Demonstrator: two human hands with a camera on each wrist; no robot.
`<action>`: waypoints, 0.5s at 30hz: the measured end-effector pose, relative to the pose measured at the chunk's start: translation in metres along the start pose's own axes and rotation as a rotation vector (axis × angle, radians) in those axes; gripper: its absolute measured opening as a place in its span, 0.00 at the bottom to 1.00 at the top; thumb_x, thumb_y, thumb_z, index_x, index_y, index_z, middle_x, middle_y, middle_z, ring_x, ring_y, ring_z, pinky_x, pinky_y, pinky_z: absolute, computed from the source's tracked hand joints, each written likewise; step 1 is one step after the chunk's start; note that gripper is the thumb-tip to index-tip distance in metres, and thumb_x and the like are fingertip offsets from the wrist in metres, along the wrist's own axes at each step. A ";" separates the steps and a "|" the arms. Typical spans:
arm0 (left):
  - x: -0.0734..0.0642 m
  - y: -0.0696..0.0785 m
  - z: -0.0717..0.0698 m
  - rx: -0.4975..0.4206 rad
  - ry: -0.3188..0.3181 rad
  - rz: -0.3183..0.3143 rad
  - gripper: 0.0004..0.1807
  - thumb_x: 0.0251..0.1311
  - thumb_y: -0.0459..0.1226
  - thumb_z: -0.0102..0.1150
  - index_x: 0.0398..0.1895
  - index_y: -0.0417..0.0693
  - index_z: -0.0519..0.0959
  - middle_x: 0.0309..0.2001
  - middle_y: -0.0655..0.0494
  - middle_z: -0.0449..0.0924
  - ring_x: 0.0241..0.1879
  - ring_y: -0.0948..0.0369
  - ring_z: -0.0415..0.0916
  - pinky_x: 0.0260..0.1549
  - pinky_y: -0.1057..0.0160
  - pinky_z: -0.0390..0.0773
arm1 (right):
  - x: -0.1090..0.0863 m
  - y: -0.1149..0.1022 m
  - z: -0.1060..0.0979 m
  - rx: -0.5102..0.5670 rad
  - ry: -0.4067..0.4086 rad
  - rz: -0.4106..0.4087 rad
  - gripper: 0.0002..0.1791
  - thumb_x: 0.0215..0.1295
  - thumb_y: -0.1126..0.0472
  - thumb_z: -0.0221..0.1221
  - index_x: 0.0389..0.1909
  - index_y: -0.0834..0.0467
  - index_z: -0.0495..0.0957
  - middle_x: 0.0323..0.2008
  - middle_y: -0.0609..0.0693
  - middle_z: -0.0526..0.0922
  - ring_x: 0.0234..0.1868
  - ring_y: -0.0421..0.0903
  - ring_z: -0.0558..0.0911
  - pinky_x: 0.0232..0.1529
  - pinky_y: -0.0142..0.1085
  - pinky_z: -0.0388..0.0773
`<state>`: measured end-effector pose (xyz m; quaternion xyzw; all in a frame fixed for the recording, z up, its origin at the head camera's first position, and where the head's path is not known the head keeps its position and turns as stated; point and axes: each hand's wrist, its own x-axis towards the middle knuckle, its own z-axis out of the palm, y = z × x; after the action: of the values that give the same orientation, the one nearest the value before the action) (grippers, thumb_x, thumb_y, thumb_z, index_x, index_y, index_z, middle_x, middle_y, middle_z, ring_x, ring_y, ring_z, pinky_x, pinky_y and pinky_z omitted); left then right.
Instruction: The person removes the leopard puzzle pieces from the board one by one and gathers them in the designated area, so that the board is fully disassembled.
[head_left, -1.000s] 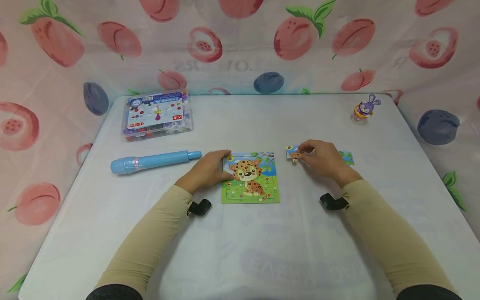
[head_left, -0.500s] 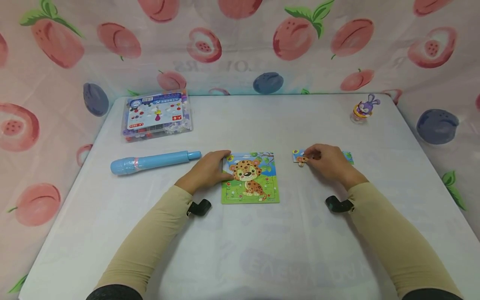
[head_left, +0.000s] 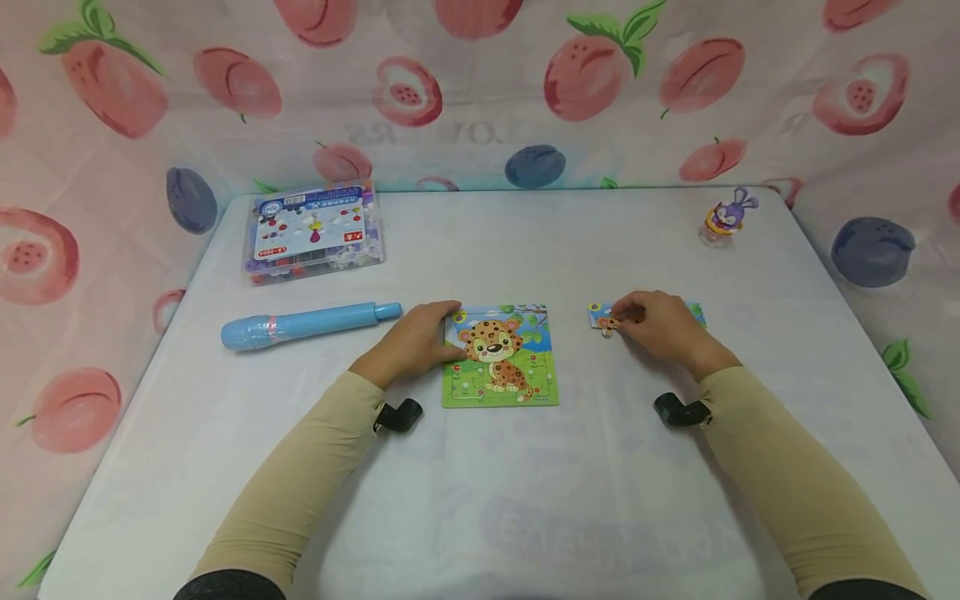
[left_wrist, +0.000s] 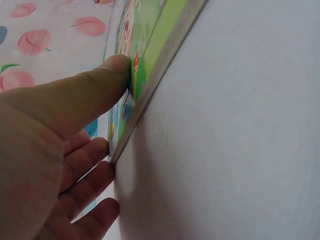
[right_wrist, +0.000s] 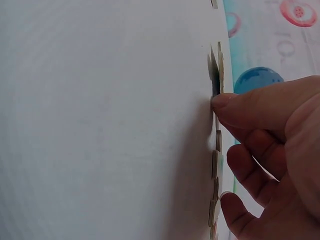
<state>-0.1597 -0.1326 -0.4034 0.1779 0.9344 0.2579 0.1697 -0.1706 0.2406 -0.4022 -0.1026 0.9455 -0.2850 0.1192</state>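
A square jigsaw puzzle (head_left: 517,358) with a spotted leopard cub on green and blue lies flat at mid-table. My left hand (head_left: 416,337) holds its left side, the thumb (left_wrist: 117,65) on the picture face and the other fingers at the edge. To the right, my right hand (head_left: 663,329) pinches a small blue and brown puzzle piece (head_left: 597,311) close to the tabletop; the piece shows edge-on in the right wrist view. Beyond that hand, more green and blue puzzle pieces (head_left: 697,312) peek out, mostly hidden by it; several edges (right_wrist: 215,165) line up below the fingers.
A clear plastic box (head_left: 311,229) with a printed label stands at the back left. In front of it lies a light blue tube-shaped object (head_left: 315,323). A small purple rabbit-eared figure (head_left: 727,218) stands at the back right. Fruit-print cloth (head_left: 465,92) hangs behind the white table (head_left: 525,517).
My right hand has shifted right and slightly toward me, and the pinched puzzle piece has moved the same way, nearer the other pieces. The left hand and the leopard puzzle have stayed put.
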 end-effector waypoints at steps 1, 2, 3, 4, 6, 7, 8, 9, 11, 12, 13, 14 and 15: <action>0.000 0.000 0.000 0.001 0.000 -0.001 0.46 0.58 0.46 0.73 0.74 0.37 0.62 0.71 0.41 0.65 0.71 0.45 0.59 0.71 0.50 0.57 | 0.000 0.000 0.000 -0.003 -0.002 -0.002 0.12 0.68 0.64 0.60 0.50 0.63 0.81 0.46 0.60 0.82 0.48 0.56 0.76 0.52 0.51 0.72; 0.000 0.000 0.000 0.002 0.000 -0.001 0.46 0.58 0.46 0.73 0.74 0.37 0.62 0.71 0.41 0.65 0.71 0.45 0.59 0.71 0.50 0.57 | 0.000 0.001 0.000 -0.004 -0.003 -0.003 0.12 0.68 0.64 0.60 0.50 0.63 0.81 0.46 0.60 0.82 0.47 0.56 0.76 0.52 0.51 0.72; 0.000 0.000 0.000 0.003 0.000 -0.001 0.46 0.58 0.46 0.73 0.74 0.37 0.62 0.71 0.41 0.65 0.71 0.45 0.59 0.71 0.50 0.57 | 0.000 0.001 0.000 -0.004 -0.004 -0.004 0.13 0.68 0.64 0.60 0.50 0.64 0.81 0.46 0.60 0.82 0.47 0.56 0.76 0.52 0.51 0.72; 0.001 0.000 0.000 0.005 0.000 -0.001 0.46 0.58 0.46 0.73 0.74 0.37 0.62 0.71 0.41 0.65 0.71 0.45 0.59 0.71 0.50 0.57 | 0.000 0.002 0.000 -0.004 -0.004 -0.006 0.13 0.68 0.64 0.60 0.50 0.64 0.80 0.46 0.60 0.82 0.47 0.56 0.76 0.52 0.50 0.72; 0.001 0.000 0.000 0.006 0.001 0.001 0.46 0.58 0.46 0.73 0.74 0.37 0.62 0.71 0.41 0.65 0.71 0.45 0.59 0.71 0.50 0.57 | 0.000 0.003 0.000 -0.004 -0.002 -0.008 0.12 0.68 0.64 0.60 0.50 0.64 0.80 0.45 0.59 0.82 0.47 0.55 0.76 0.52 0.50 0.72; 0.001 0.000 0.000 0.006 0.001 0.002 0.46 0.58 0.46 0.73 0.74 0.37 0.62 0.71 0.41 0.65 0.71 0.45 0.59 0.71 0.50 0.57 | -0.001 0.003 0.000 -0.005 -0.001 -0.010 0.12 0.68 0.64 0.60 0.50 0.64 0.80 0.45 0.59 0.82 0.47 0.55 0.76 0.52 0.50 0.72; 0.001 0.000 0.000 0.006 0.002 0.002 0.45 0.58 0.46 0.73 0.74 0.37 0.62 0.71 0.41 0.65 0.71 0.45 0.59 0.71 0.50 0.57 | -0.001 0.003 0.000 -0.004 0.001 -0.012 0.12 0.69 0.64 0.60 0.50 0.64 0.80 0.45 0.59 0.82 0.47 0.55 0.76 0.52 0.49 0.72; 0.001 0.000 0.000 0.006 0.001 0.002 0.45 0.58 0.46 0.73 0.74 0.37 0.62 0.71 0.41 0.65 0.71 0.45 0.59 0.71 0.50 0.57 | -0.001 0.003 0.000 -0.004 0.003 -0.013 0.12 0.69 0.64 0.60 0.50 0.64 0.80 0.45 0.59 0.82 0.47 0.55 0.76 0.51 0.49 0.72; 0.000 0.000 0.000 0.006 0.000 0.002 0.45 0.58 0.46 0.73 0.74 0.37 0.62 0.71 0.41 0.65 0.71 0.45 0.59 0.71 0.50 0.57 | -0.001 0.003 -0.001 -0.002 0.005 -0.018 0.12 0.69 0.64 0.60 0.50 0.64 0.80 0.44 0.59 0.82 0.46 0.55 0.76 0.51 0.49 0.72; 0.000 0.000 0.000 0.006 -0.001 0.000 0.45 0.58 0.46 0.73 0.74 0.37 0.62 0.71 0.41 0.65 0.71 0.45 0.59 0.71 0.50 0.57 | -0.001 0.002 -0.001 0.002 0.008 -0.018 0.13 0.69 0.64 0.60 0.51 0.64 0.80 0.44 0.59 0.82 0.46 0.55 0.76 0.51 0.49 0.72; 0.000 0.000 0.000 0.006 -0.002 -0.001 0.45 0.58 0.46 0.73 0.74 0.37 0.62 0.71 0.41 0.65 0.71 0.45 0.59 0.71 0.50 0.57 | -0.002 0.001 -0.002 0.007 0.011 -0.019 0.13 0.69 0.64 0.60 0.51 0.64 0.80 0.44 0.59 0.82 0.46 0.55 0.76 0.51 0.49 0.72; 0.000 0.001 0.000 0.005 -0.003 -0.003 0.45 0.58 0.46 0.73 0.74 0.38 0.62 0.71 0.41 0.64 0.71 0.45 0.59 0.71 0.50 0.57 | -0.002 0.001 -0.002 0.011 0.014 -0.017 0.14 0.68 0.64 0.60 0.52 0.64 0.79 0.45 0.59 0.82 0.47 0.55 0.76 0.51 0.49 0.72; 0.000 0.001 0.000 0.005 -0.003 -0.004 0.45 0.58 0.46 0.73 0.74 0.38 0.62 0.71 0.41 0.64 0.71 0.45 0.59 0.71 0.50 0.57 | -0.002 0.000 -0.003 0.015 0.016 -0.015 0.15 0.68 0.63 0.60 0.53 0.64 0.79 0.45 0.60 0.82 0.47 0.56 0.76 0.52 0.50 0.72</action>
<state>-0.1598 -0.1319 -0.4029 0.1769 0.9351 0.2551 0.1713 -0.1695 0.2429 -0.3992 -0.1063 0.9435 -0.2937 0.1103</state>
